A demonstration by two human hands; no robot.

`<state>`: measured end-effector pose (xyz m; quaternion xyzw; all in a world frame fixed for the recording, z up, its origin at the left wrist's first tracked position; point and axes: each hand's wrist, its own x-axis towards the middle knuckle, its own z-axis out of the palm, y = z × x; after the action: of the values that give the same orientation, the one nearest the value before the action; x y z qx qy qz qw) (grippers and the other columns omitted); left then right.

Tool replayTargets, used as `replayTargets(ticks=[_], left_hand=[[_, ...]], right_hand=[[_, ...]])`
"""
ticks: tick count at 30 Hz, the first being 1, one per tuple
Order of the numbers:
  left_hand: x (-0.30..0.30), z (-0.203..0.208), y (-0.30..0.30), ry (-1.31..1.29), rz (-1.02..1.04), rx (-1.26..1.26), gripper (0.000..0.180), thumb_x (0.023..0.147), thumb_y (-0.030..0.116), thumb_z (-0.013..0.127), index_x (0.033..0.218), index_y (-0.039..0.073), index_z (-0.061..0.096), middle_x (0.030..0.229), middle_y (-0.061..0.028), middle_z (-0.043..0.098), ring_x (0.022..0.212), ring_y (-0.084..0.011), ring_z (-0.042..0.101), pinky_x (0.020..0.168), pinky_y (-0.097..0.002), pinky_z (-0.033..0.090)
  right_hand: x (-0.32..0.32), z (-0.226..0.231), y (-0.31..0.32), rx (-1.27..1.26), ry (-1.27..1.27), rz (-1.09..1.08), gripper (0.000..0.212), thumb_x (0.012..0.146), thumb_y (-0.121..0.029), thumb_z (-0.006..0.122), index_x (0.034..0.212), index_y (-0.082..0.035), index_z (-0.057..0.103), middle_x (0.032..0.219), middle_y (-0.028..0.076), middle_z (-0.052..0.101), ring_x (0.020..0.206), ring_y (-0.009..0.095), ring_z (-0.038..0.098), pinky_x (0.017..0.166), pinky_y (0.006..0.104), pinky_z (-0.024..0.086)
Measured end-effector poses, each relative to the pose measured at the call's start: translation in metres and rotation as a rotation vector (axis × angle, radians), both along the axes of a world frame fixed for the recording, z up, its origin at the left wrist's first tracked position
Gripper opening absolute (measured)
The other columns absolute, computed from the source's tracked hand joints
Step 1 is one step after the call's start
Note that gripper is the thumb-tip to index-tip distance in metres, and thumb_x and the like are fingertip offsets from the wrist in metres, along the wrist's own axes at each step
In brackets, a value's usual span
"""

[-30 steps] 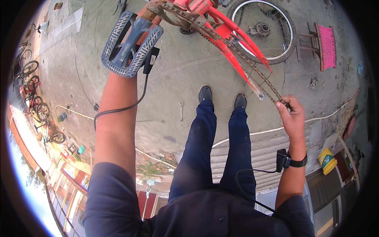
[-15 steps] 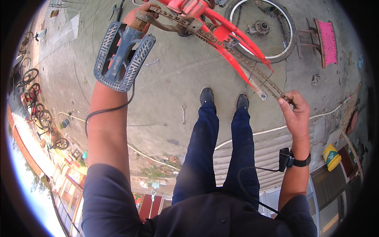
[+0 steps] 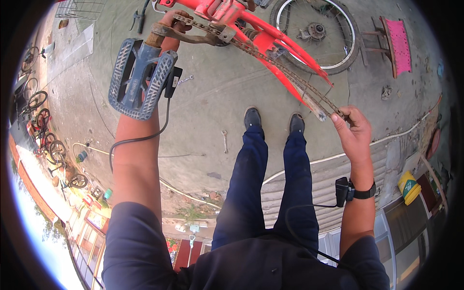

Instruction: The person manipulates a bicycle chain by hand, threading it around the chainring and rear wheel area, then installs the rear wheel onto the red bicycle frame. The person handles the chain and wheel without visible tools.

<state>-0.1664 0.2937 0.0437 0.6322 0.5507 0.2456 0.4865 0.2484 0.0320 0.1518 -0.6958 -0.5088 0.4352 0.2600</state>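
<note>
A red bicycle frame (image 3: 278, 41) hangs across the top of the view, its rear wheel off. The rusty chain (image 3: 289, 73) runs slack along the rear stays. My right hand (image 3: 355, 135) pinches the chain's rear loop between thumb and fingers, just beyond the stay's bare metal end. At the front, my left hand (image 3: 170, 21) closes on the chain beside the crank arm (image 3: 193, 37); the crank and pedal hide part of it. A large blue-grey pedal (image 3: 140, 79) sticks out toward me, over my left forearm.
A loose wheel (image 3: 315, 32) lies on the concrete behind the frame, near a pink-topped stool (image 3: 399, 46). One wrench (image 3: 224, 141) lies left of my feet. A pale hose (image 3: 333, 157) crosses the ground. Several bicycles (image 3: 48, 130) stand far left; a yellow bag (image 3: 410, 188) is at right.
The pedal, frame and both hands have shifted slightly left in view. My right hand still grips the chain loop. A black device at my left wrist now shows beside the pedal.
</note>
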Motion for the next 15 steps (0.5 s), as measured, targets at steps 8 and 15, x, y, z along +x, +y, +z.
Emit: replayTargets(ticks=[8, 15], left_hand=[[-0.015, -0.026, 0.003, -0.077, -0.096, 0.111, 0.021, 0.104, 0.011, 0.056, 0.124, 0.007, 0.059, 0.113, -0.0024, 0.068, 0.099, -0.0118, 0.065, 0.088, -0.029, 0.055], [-0.04, -0.064, 0.017, -0.052, -0.058, 0.073, 0.024, 0.102, 0.012, 0.059, 0.125, 0.005, 0.057, 0.112, -0.0056, 0.069, 0.1, -0.0128, 0.067, 0.087, -0.0291, 0.056]], right_hand=[[-0.015, -0.036, -0.001, -0.003, 0.016, -0.109, 0.017, 0.088, -0.007, 0.076, 0.101, 0.002, 0.07, 0.091, 0.005, 0.068, 0.087, 0.012, 0.061, 0.08, 0.0273, 0.049], [-0.019, -0.051, 0.0, -0.029, 0.083, -0.064, 0.015, 0.096, -0.011, 0.072, 0.101, 0.0, 0.064, 0.095, -0.002, 0.059, 0.085, 0.006, 0.053, 0.078, 0.0219, 0.045]])
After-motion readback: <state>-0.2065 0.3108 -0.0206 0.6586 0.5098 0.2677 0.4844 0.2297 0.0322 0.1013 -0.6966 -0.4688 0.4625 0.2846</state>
